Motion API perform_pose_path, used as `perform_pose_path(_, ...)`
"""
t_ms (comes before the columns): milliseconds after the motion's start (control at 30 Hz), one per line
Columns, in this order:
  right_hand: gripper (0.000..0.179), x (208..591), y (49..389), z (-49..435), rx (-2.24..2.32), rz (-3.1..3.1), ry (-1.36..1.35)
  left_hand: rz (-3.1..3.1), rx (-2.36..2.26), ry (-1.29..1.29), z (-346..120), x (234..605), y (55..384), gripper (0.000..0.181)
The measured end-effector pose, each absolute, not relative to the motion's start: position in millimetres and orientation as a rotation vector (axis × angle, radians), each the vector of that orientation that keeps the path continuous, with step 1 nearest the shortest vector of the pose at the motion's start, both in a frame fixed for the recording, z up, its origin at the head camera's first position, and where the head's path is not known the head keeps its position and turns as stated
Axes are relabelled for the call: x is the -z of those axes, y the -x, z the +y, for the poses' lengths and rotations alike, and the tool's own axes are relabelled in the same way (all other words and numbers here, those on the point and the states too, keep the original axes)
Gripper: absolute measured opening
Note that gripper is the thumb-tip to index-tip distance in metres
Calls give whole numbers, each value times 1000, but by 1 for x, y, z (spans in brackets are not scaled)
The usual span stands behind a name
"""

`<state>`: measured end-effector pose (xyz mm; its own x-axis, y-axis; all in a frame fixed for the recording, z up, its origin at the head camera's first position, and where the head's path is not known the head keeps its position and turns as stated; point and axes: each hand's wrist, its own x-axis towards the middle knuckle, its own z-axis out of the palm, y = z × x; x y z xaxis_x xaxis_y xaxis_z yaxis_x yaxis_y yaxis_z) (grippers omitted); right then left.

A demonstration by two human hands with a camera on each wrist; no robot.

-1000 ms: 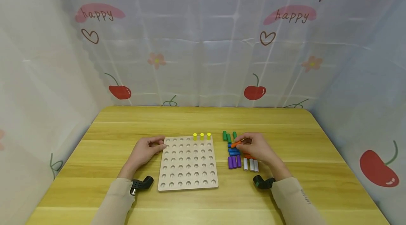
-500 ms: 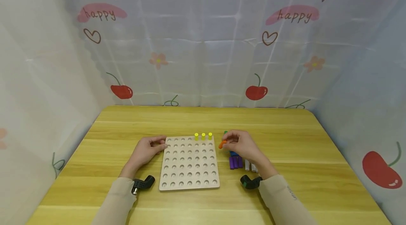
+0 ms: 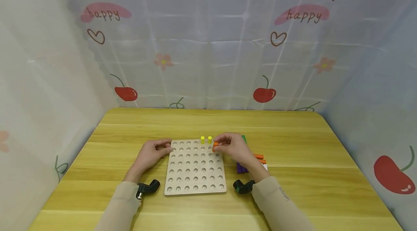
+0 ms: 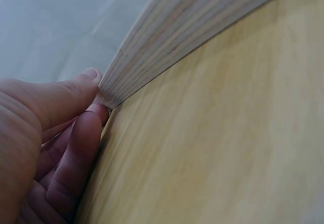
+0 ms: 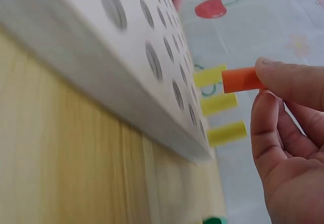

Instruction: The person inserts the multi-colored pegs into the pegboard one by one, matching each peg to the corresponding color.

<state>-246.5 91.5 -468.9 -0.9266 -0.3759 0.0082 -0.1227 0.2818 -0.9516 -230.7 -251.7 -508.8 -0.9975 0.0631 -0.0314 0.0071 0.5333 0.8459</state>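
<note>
A square wooden pegboard [image 3: 190,173] with rows of round holes lies on the table. My left hand [image 3: 152,156] holds its far left corner, thumb at the edge and fingers curled at the corner, as the left wrist view shows up close. My right hand [image 3: 234,147] pinches an orange peg [image 5: 242,80] between thumb and fingers, above the far right part of the board. The peg's free end points toward the board's holes and is apart from the face. Three yellow pegs [image 5: 227,134] stand in the far row, the rightmost hidden by my hand in the head view.
Right of the board lie more loose pegs: orange pegs [image 3: 259,156], purple pegs [image 3: 241,168] and a green peg [image 3: 244,139], partly covered by my right hand and forearm. A patterned curtain [image 3: 208,79] stands behind the wooden table [image 3: 293,187].
My right hand has carried the orange peg left from the loose pegs to over the board, turning it more upright. My left hand has stayed at the board's corner.
</note>
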Motion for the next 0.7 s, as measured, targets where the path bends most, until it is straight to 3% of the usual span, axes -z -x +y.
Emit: perform_pose_path(700, 16, 472, 252, 49, 1638, 2514, 356, 2702, -1486, -58, -252, 508, 230, 40)
